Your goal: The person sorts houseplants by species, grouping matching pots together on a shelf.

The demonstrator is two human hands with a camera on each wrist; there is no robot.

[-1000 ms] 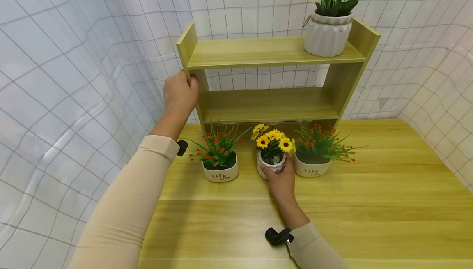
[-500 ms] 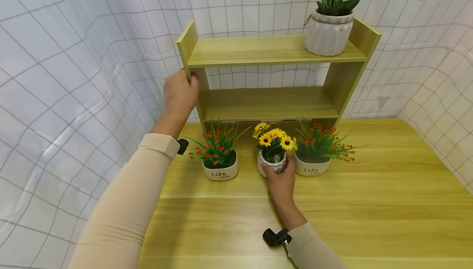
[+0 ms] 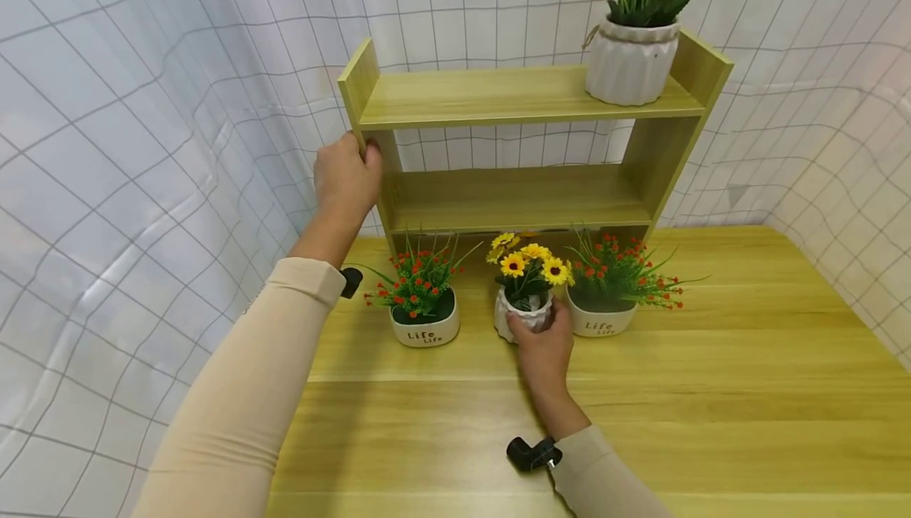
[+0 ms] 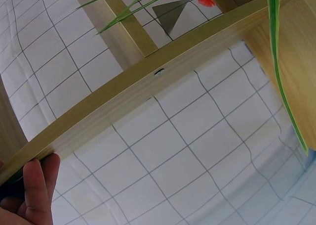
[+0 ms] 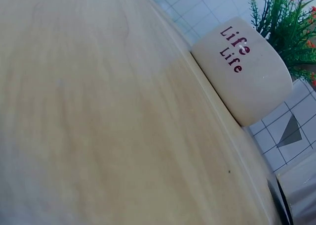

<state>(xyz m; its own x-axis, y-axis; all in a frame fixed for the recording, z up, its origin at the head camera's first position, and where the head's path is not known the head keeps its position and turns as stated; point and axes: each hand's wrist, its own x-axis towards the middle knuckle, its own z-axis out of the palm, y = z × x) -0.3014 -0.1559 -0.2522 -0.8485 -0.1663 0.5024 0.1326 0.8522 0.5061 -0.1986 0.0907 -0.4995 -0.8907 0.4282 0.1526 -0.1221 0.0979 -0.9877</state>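
Note:
At the left, my left hand (image 3: 349, 179) grips the side panel of a wooden shelf (image 3: 498, 97), fingers wrapped on its edge. The left wrist view shows fingers (image 4: 37, 188) curled on that panel (image 4: 143, 69). My right hand (image 3: 546, 352) holds a small white fluted flowerpot (image 3: 523, 322) of yellow sunflowers, thumb on its front and fingers round its right side. That pot stands low before the shelf between two white oval "Life" planters with red flowers, a left one (image 3: 425, 334) and a right one (image 3: 601, 322).
A larger white sunflower pot (image 3: 631, 63) stands on the top board's right end. A wooden table (image 3: 747, 391) spreads under everything. White grid-patterned curtains (image 3: 142, 146) hang behind and on both sides. In the right wrist view, a "Life" planter (image 5: 244, 71) sits at the table's surface.
The small sunflower pot's blooms have shifted slightly to the right, with my right hand still holding the pot. My left hand stays on the shelf's side.

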